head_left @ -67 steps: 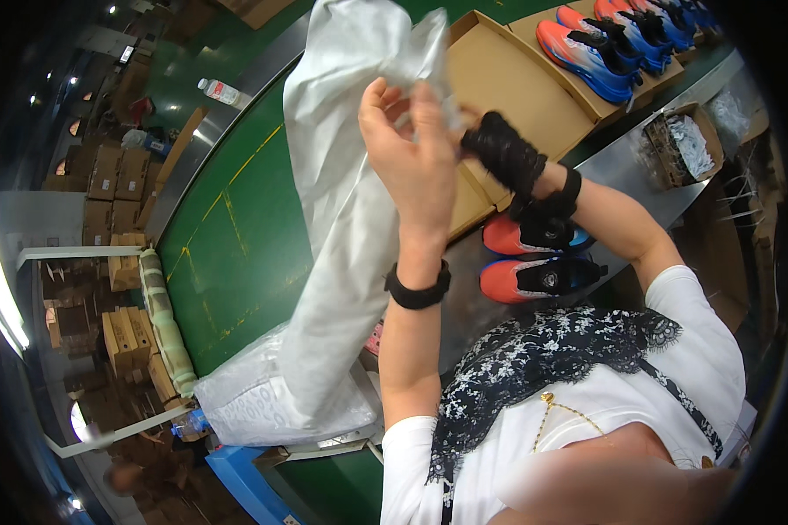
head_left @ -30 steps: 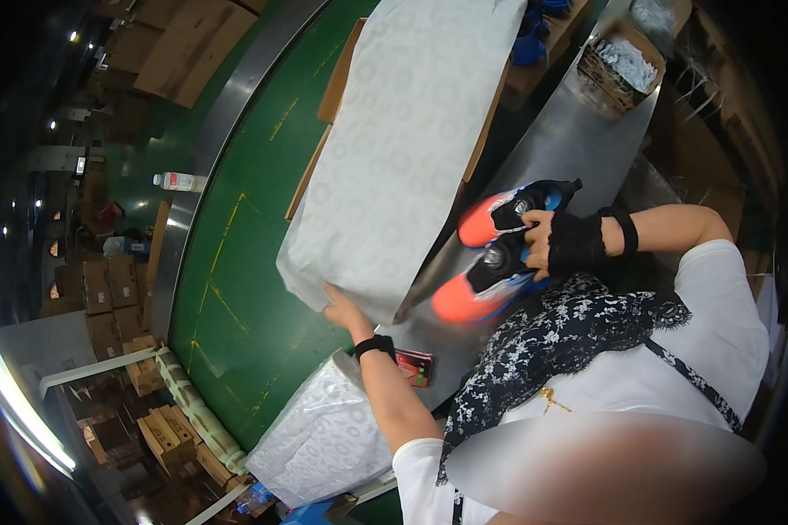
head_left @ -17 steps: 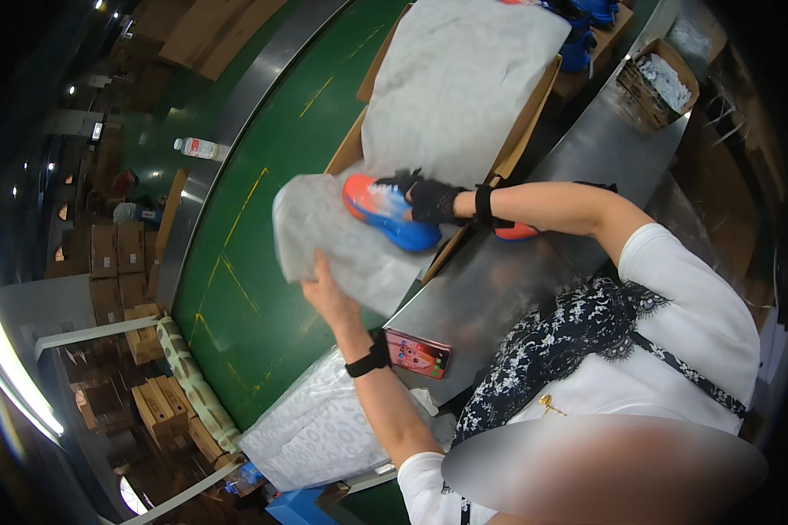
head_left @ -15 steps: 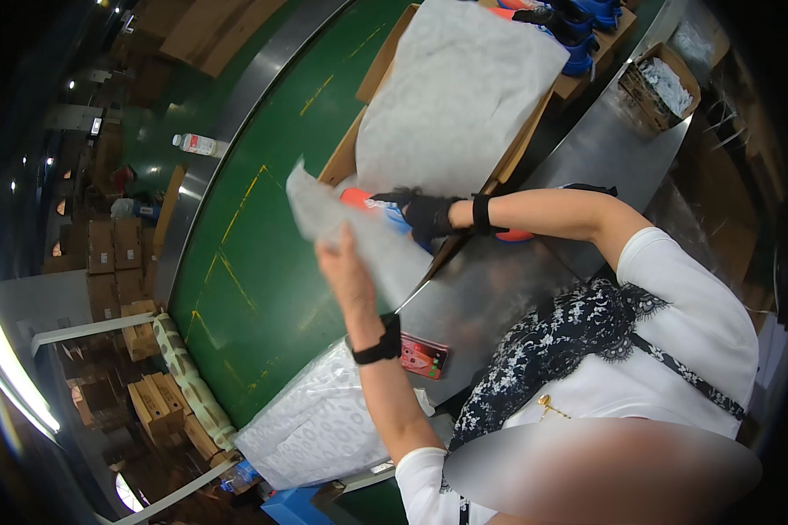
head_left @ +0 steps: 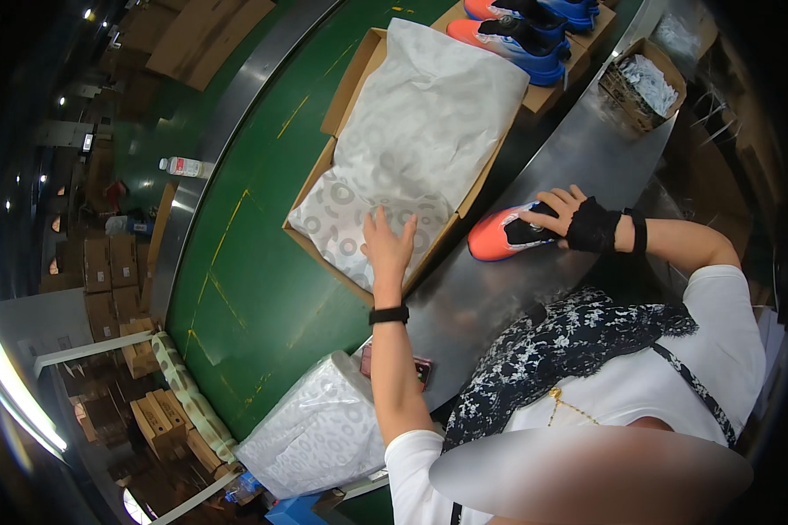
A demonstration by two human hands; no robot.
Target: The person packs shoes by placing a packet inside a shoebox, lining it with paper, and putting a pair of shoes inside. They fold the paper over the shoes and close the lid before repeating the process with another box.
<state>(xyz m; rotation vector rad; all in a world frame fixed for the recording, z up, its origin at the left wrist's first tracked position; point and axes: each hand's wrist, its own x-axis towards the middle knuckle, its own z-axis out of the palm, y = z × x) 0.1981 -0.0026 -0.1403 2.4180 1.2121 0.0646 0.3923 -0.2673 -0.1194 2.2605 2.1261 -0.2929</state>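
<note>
An open cardboard shoe box [head_left: 331, 150] stands on the green belt, lined with patterned white tissue paper [head_left: 438, 114]. My left hand [head_left: 390, 245] lies with fingers spread on the tissue at the near end of the box. The paper covers whatever is beneath it. To the right, on the metal ledge, rests an orange and blue sneaker [head_left: 496, 236] with a black collar. Across its opening my right hand [head_left: 562, 217], in a black fingerless glove, straddles the shoe with thumb and fingers on either side.
More sneakers [head_left: 521, 48] stand on a box at the far right. A small carton [head_left: 648, 83] of white packets sits on the metal ledge [head_left: 587, 144]. Near my left forearm are a stack of tissue paper [head_left: 315, 429] and a phone [head_left: 422, 372]. A bottle [head_left: 186, 166] stands beyond the belt.
The lifted tissue flap now lies down over the near end of the box, left hand flat on it. My right hand has left the sneaker in the box for the one on the ledge.
</note>
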